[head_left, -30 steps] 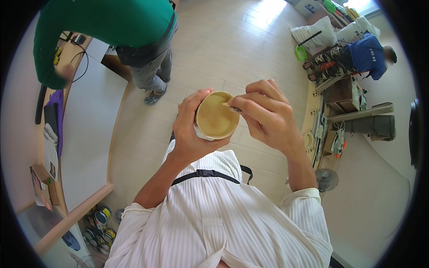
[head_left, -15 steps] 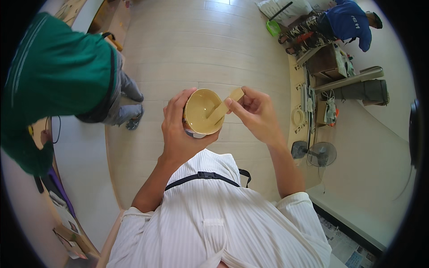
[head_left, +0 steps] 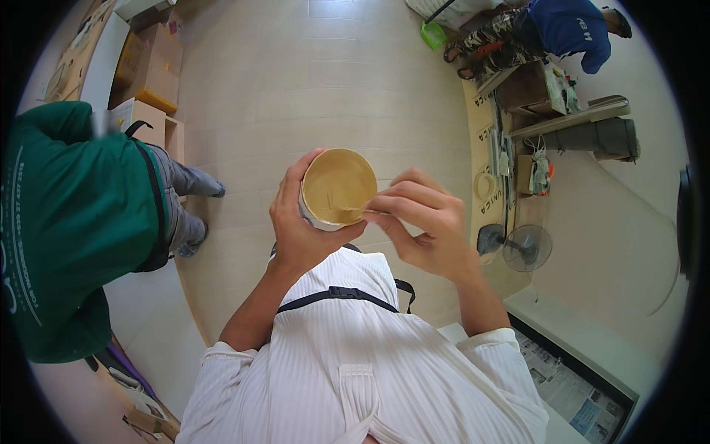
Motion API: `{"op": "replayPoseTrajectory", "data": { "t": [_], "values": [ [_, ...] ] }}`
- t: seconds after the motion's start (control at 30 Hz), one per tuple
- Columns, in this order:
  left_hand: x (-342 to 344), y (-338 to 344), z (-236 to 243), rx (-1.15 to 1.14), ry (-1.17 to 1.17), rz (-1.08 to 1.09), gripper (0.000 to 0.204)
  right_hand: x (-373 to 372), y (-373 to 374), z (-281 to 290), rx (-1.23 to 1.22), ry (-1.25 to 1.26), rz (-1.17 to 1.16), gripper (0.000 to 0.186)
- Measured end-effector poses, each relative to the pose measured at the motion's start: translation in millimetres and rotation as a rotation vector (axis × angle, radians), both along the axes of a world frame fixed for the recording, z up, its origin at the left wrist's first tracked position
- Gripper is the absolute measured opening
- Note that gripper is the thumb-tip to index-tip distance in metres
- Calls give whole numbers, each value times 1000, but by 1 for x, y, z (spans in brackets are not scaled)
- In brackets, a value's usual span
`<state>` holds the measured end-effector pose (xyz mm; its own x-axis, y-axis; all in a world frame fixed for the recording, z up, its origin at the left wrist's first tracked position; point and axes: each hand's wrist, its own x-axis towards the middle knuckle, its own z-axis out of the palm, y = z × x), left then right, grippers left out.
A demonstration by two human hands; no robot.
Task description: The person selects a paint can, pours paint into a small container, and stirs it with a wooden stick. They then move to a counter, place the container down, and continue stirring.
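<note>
My left hand (head_left: 294, 226) wraps round a small round tub (head_left: 310, 215) with a white outer wall, its mouth tilted up toward me. Inside lies a glossy tan paint-like mix (head_left: 334, 177) with a swirl on its surface. Between the thumb and fingers of my right hand (head_left: 429, 226) is a flat stirring stick (head_left: 355, 212), seen nearly edge-on at the tub's right rim. Its tip dips into the mix; most of its length is hidden by my fingers.
At the left stands a person in a green shirt (head_left: 89, 229), beside cardboard boxes (head_left: 157, 66). Another person in a blue top (head_left: 566, 29) is at the far right, near a green dustpan (head_left: 433, 35). A fan (head_left: 526, 248) and tape roll (head_left: 485, 186) lie along the right.
My right hand has turned over and lowered, and the stick now sits lower in the tub, nearly edge-on. The green-shirted person has shifted nearer along the left side.
</note>
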<state>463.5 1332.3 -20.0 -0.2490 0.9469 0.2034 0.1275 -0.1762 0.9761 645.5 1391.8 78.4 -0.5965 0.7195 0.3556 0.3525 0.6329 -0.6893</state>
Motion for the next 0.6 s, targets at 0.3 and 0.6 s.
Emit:
{"op": "replayPoseTrajectory", "data": {
  "t": [0.3, 0.6],
  "values": [
    [26, 78, 9, 48, 99, 70, 100, 21, 90, 14, 122, -39, 72, 23],
    [78, 182, 24, 102, 163, 280, 99, 58, 231, 19, 188, 19, 311, 26]
  ]
}}
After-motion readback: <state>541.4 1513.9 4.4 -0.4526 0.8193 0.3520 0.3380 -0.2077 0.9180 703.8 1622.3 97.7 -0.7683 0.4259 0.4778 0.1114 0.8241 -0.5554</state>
